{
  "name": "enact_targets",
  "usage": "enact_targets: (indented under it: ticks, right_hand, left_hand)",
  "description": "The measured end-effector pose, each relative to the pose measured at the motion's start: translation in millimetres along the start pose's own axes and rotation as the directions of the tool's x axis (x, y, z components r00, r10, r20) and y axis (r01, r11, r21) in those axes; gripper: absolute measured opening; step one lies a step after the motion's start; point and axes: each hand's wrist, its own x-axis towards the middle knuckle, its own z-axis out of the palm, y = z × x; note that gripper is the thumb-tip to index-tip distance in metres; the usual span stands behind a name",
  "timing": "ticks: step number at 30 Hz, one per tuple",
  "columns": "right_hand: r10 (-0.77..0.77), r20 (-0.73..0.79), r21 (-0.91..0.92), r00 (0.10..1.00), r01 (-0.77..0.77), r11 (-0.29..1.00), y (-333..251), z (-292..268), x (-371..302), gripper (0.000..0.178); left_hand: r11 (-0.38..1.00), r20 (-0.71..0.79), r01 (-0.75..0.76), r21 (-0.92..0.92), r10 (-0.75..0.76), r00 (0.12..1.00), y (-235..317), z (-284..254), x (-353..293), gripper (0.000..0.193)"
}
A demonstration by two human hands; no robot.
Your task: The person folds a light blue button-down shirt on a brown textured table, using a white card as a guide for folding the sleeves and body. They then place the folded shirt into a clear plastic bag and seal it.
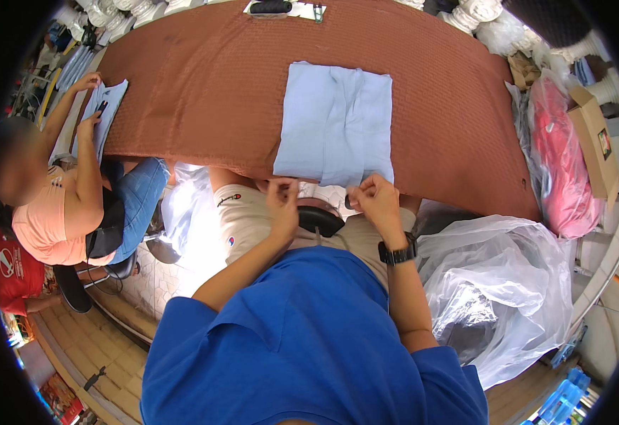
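Note:
A folded light blue cloth piece (334, 120), perhaps a garment, lies on the brown-covered table with its near edge at the table's front edge. Just below its near left corner is my left hand (282, 198), fingers curled in a pinch; whatever they hold is too small to tell. My right hand (376, 198), with a black watch on the wrist, is closed at the near right corner, fingertips by the cloth's edge. A small dark object (350, 203) shows under those fingers; its kind is unclear.
To the left, a seated co-worker (61, 198) handles another light blue cloth (114, 106) and a small black tool. A black spool (270, 7) is at the table's far edge. Clear plastic bags (501, 276), a bagged red bundle (561, 156) and a cardboard box (593, 142) are at right.

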Motion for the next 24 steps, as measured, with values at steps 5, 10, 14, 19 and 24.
enact_targets:
  ticks: [5, 10, 14, 19, 24]
  right_hand:
    - [-0.486, -0.173, -0.379, 0.857, 0.397, 0.836, -63, -21, 10, 0.025]
    - [-0.431, -0.328, -0.367, 0.841, 0.307, 0.878, -59, 18, 124, 0.022]
    - [-0.325, -0.333, -0.188, 0.885, 0.276, 0.943, -56, 20, 136, 0.018]
    - [-0.382, -0.311, -0.418, 0.87, 0.236, 0.877, -51, 24, 129, 0.018]
    - [-0.819, -0.144, -0.552, 0.555, 0.642, 0.533, -73, 23, 144, 0.034]
  left_hand:
    - [0.723, 0.187, -0.569, 0.392, 0.543, 0.819, 94, 6, 40, 0.011]
    - [0.61, 0.409, -0.523, 0.595, 0.33, 0.851, 86, 71, 122, 0.021]
    - [0.824, 0.355, -0.295, 0.483, 0.123, 0.927, 83, 83, 135, 0.025]
    - [0.48, 0.42, -0.562, 0.674, 0.377, 0.825, 61, 66, 130, 0.033]
    - [0.5, 0.515, -0.723, 0.478, 0.507, 0.691, 83, 97, 147, 0.036]
